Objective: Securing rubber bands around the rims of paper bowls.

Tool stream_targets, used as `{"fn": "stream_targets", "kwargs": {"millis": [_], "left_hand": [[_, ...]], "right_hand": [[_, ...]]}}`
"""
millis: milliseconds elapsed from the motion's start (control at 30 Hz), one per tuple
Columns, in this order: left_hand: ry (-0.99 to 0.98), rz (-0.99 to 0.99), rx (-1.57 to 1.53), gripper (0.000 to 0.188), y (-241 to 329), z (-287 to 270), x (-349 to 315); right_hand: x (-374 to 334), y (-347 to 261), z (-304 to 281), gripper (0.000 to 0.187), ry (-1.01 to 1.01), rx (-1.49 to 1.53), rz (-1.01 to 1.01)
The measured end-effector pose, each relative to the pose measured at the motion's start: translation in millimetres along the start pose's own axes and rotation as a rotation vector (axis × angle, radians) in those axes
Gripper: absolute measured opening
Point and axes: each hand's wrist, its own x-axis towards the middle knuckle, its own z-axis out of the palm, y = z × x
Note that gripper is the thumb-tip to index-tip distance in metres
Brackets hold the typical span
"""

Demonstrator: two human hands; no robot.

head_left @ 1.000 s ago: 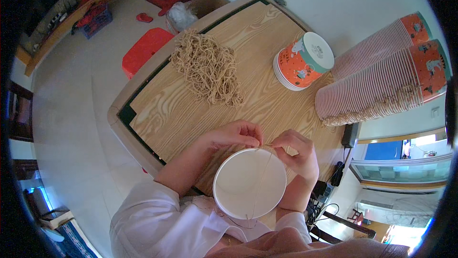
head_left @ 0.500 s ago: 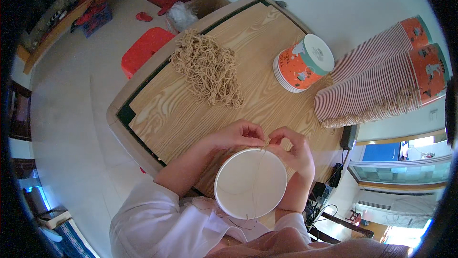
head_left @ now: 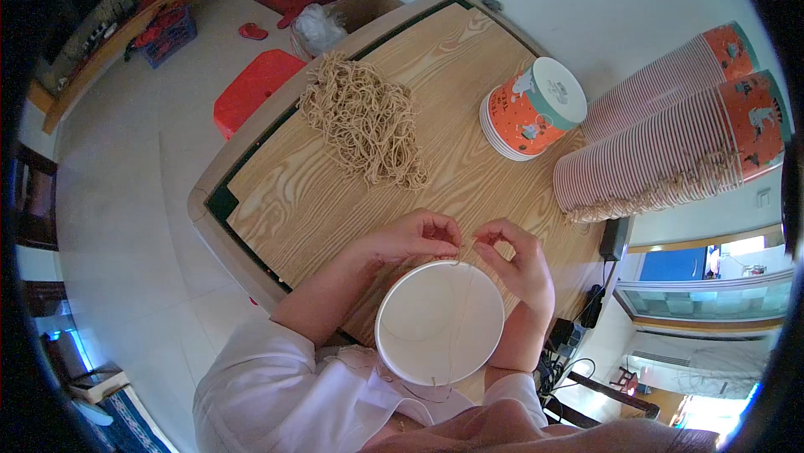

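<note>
A white-lined round paper bucket (head_left: 410, 332) stands mouth up right in front of my body. A thin tan cord (head_left: 453, 319) runs across its mouth from the far rim to the near rim. My left hand (head_left: 419, 235) is closed at the far rim, thumb and fingertips pinched on the cord. Just to its right, my right hand (head_left: 517, 265) pinches the cord's short end between thumb and forefinger. The fingertips of the two hands are a small gap apart. Farther off on the table lies a tangled heap of tan cord pieces (head_left: 364, 122).
A short stack of upside-down orange and green paper buckets (head_left: 523, 114) stands on the table (head_left: 301, 218). Two long nested bucket stacks (head_left: 653, 147) lie at the right, cord ends along one. A red stool (head_left: 255, 89) is beyond the left edge; black cables (head_left: 553, 369) hang at right.
My right hand has drawn slightly right and up, away from the left fingertips, widening the gap. My left hand has shifted slightly left. The bucket has hardly moved.
</note>
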Motion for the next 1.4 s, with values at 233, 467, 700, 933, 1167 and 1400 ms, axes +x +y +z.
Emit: {"fn": "stream_targets", "kwargs": {"millis": [233,467,700,933,1167,1400], "left_hand": [[-0.006,0.032,-0.001,0.014,-2.9,-0.8,0.3],[-0.007,0.018,-0.007,0.014,-2.3,-1.8,1.4],[-0.008,0.022,-0.036,0.016,-0.5,-0.8,0.1],[-0.013,-0.032,-0.017,0.017,2.3,3.1,2.5],[0.026,-0.019,0.198,0.025,13.1,3.5,-10.3],[0.249,0.087,1.193,0.029,63.5,53.6,-78.3]], "right_hand": [[1.3,-9.7,4.6,0.020,-0.054,-0.050,-0.079],[1.6,5.3,0.0,0.017,0.070,-0.015,-0.040],[0.8,-6.8,9.9,0.027,-0.041,0.057,0.036],[1.1,0.6,8.6,0.027,-0.064,0.046,0.020],[-7.6,-6.7,-1.3,0.022,-0.067,0.070,-0.019],[-19.5,-36.0,-20.4,0.011,-0.288,-0.245,-0.181]]}}
